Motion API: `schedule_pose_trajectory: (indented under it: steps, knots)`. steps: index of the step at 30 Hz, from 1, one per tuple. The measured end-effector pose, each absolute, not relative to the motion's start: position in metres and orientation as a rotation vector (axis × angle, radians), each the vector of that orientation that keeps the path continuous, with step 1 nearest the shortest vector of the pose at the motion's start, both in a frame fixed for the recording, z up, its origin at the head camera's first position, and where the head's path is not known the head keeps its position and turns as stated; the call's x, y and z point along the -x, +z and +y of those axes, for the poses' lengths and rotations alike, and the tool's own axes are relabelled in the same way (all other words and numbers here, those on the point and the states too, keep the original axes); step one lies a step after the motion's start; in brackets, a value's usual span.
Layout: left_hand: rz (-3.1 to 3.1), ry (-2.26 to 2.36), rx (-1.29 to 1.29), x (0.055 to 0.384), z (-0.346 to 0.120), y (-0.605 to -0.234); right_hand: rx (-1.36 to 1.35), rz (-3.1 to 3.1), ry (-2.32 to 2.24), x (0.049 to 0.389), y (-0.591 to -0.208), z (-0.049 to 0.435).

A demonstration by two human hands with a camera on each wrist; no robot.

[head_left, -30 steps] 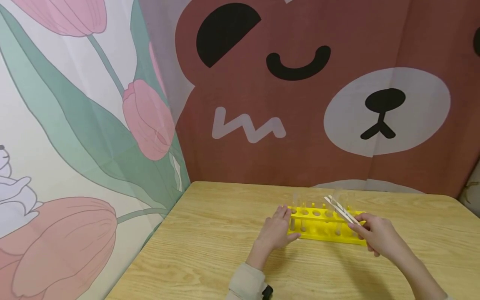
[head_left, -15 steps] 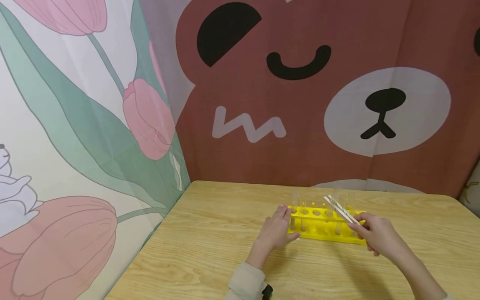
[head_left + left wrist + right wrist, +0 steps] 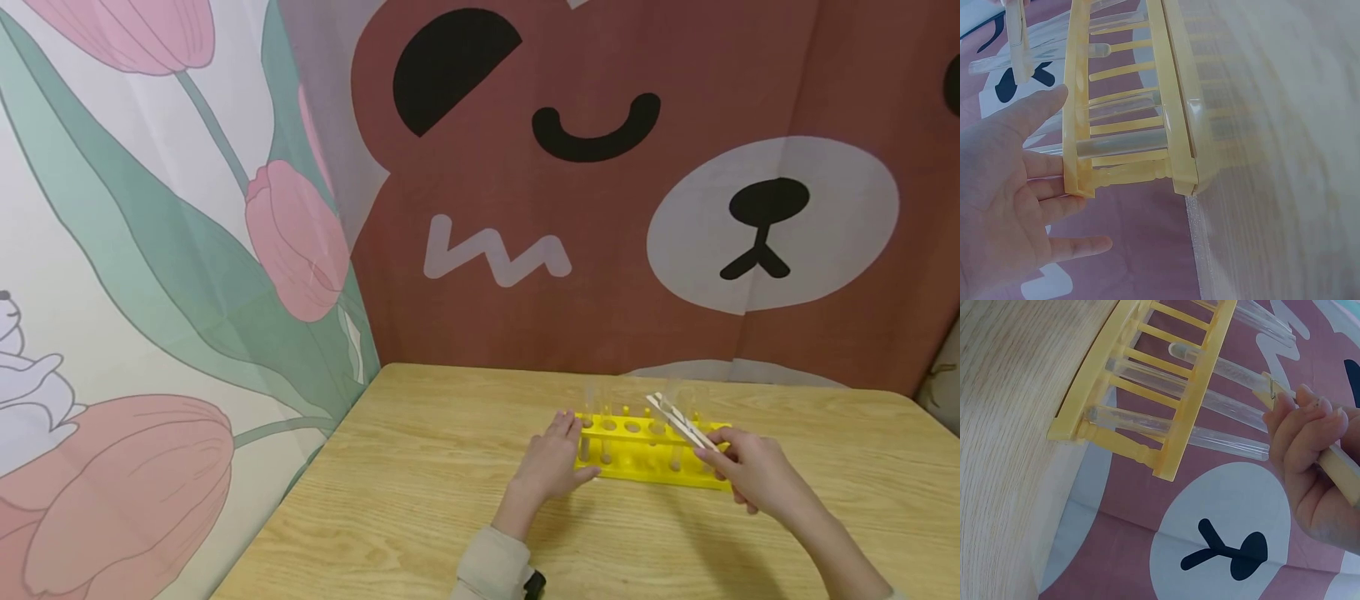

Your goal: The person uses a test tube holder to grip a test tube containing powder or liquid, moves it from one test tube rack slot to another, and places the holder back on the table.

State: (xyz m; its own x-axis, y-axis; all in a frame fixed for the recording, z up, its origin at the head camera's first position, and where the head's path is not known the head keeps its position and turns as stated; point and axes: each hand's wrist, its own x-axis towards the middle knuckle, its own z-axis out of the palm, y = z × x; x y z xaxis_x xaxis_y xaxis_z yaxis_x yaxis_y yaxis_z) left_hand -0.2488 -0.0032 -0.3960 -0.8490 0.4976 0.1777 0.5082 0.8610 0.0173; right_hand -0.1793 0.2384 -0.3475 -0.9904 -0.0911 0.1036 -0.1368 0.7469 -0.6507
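Observation:
A yellow test tube rack point(image 3: 652, 476) stands on the table, with several clear glass test tubes point(image 3: 1235, 439) upright in its holes. My left hand point(image 3: 546, 467) rests its fingers against the rack's left end, the thumb stretched towards the front. Those fingers look straight in the left wrist view, some tips hidden behind the top bar. In my right hand point(image 3: 767, 473) is a wooden test tube clamp point(image 3: 1342, 477), gripped near its rear half. The clamp's front end is at the upper part of one test tube point(image 3: 1229, 369), whose rounded bottom hangs above the rack's base.
The wood-grain table point(image 3: 405, 500) extends around the rack. Behind it hangs a brown bear-print cloth point(image 3: 480, 325), and a tulip-print cloth point(image 3: 172, 333) lines the left side. A black band point(image 3: 535, 583) shows at the left wrist.

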Motion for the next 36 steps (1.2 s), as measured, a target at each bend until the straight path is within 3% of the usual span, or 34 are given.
schedule_pose_trajectory:
  steps: [36]
  knots:
    - [-2.872, -0.110, 0.773, 0.2495, -0.0027, -0.3973, -0.194, -2.889, 1.097, 0.1799, -0.3498, 0.2406]
